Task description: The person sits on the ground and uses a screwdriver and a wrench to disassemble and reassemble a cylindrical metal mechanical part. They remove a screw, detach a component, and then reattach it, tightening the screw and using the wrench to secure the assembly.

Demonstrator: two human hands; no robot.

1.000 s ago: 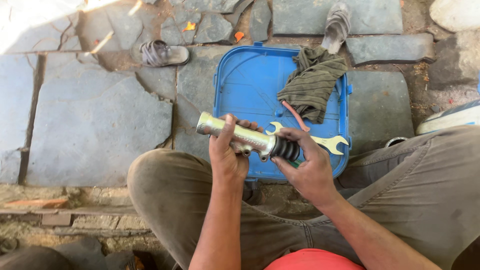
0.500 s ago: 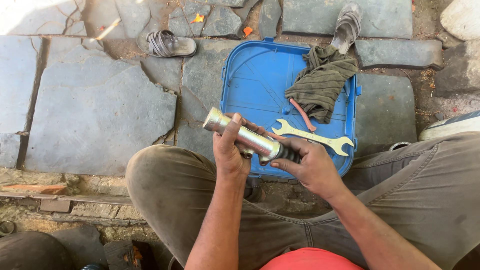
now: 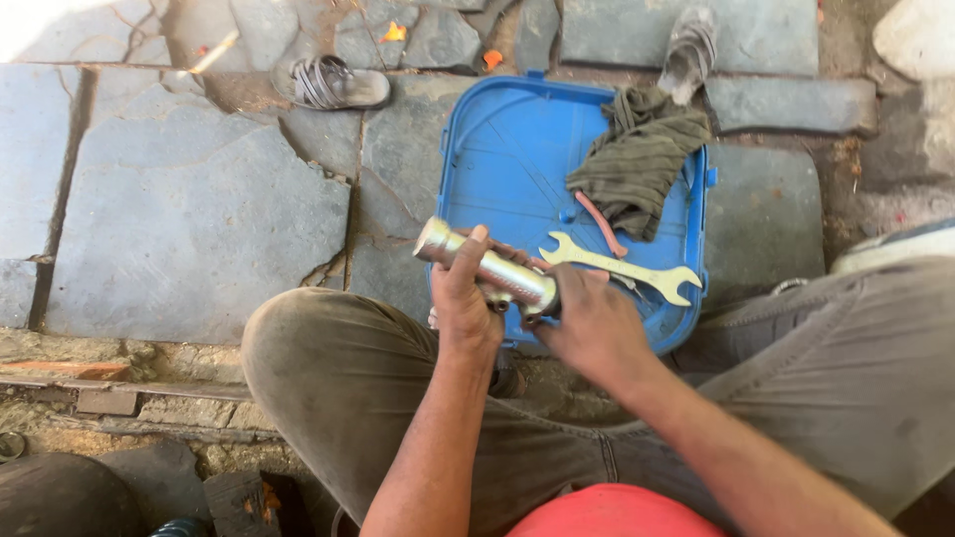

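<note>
Both hands hold a shiny metal tube (image 3: 484,264) just above the near edge of a blue plastic tray (image 3: 497,159) lying on the stone floor (image 3: 189,209): the left hand (image 3: 463,303) has its fingers (image 3: 477,239) wrapped tight around the middle, and the right hand (image 3: 595,323) grips the end nearest the person. Inside the tray, a pale double-ended wrench (image 3: 619,267) lies just past the right hand, with a thin red tool (image 3: 600,223) and a crumpled green rag (image 3: 640,159) beyond it. A grey sandal (image 3: 333,84) lies on the floor left of the tray, and another sandal (image 3: 688,50) lies past its far right corner.

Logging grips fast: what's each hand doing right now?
Left hand: closed around the metal cylinder.
Right hand: gripping the cylinder's near end.
</note>
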